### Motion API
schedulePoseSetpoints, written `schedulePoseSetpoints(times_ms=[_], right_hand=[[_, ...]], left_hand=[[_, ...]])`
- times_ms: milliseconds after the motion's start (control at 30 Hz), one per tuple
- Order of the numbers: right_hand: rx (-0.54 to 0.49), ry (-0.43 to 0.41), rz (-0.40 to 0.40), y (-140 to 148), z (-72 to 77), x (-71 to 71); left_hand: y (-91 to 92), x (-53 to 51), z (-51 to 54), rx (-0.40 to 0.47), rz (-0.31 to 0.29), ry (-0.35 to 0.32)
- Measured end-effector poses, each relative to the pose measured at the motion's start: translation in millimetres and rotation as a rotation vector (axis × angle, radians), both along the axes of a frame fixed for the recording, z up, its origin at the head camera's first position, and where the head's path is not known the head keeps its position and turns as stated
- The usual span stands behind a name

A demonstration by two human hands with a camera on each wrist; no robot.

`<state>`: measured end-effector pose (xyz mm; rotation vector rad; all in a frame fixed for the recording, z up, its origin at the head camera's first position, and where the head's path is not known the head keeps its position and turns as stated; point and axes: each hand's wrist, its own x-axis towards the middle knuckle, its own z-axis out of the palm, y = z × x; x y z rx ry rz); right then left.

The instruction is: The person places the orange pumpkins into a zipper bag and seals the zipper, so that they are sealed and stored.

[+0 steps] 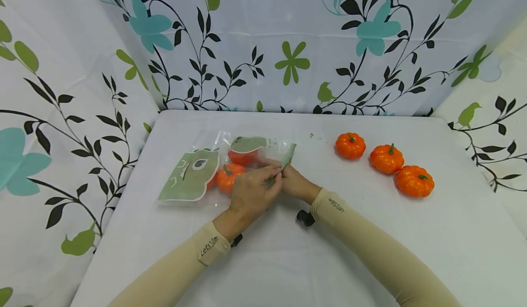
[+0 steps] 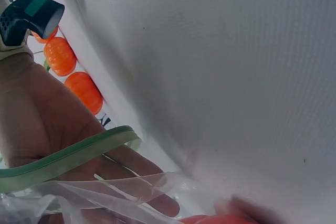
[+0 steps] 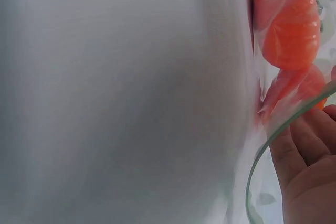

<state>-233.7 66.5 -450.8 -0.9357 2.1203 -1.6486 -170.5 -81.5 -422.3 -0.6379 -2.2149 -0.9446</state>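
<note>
A clear zip bag [image 1: 187,176] with a green cartoon print lies at the left-centre of the table, its green-edged mouth to the right. Small orange pumpkins [image 1: 228,179] show through the plastic. My left hand [image 1: 253,192] pinches the near edge of the mouth. Through the opening reaches my right hand [image 1: 299,184], its fingers extended inside the bag. In the left wrist view the green zip strip [image 2: 79,156] crosses the right palm, and the straight fingers [image 2: 134,161] lie behind clear plastic. The right wrist view shows an orange pumpkin [image 3: 291,30] beyond those fingers.
Three glossy orange pumpkins stand in a slanting row on the right: the far one [image 1: 350,146], the middle one [image 1: 387,158] and the near one [image 1: 414,181]. A white cloth covers the table [image 1: 288,261]. A leaf-patterned curtain [image 1: 247,37] hangs behind it.
</note>
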Motion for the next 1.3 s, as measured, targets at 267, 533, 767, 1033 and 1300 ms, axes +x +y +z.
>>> schedulePoseSetpoints(times_ms=[267, 533, 767, 1033, 1300], right_hand=[[0.156, 0.038, -0.139, 38, 6.1, 11.2], [0.23, 0.199, -0.298, 83, 20.5, 12.9], [0.447, 0.376, -0.434, 113, 45.9, -1.9], [0.659, 0.398, -0.497, 146, 73.0, -37.1], [0.786, 0.264, -0.435, 176, 66.6, -64.6]], left_hand=[[2.0, -1.4, 0.9, -0.013, -0.006, 0.015], [2.0, -3.0, 0.6, -0.016, 0.013, -0.011], [5.7, -3.4, 0.2, -0.007, 0.028, -0.057], [7.9, -1.8, -1.3, -0.023, 0.03, -0.088], [6.7, -1.4, -2.4, -0.038, 0.031, -0.082]])
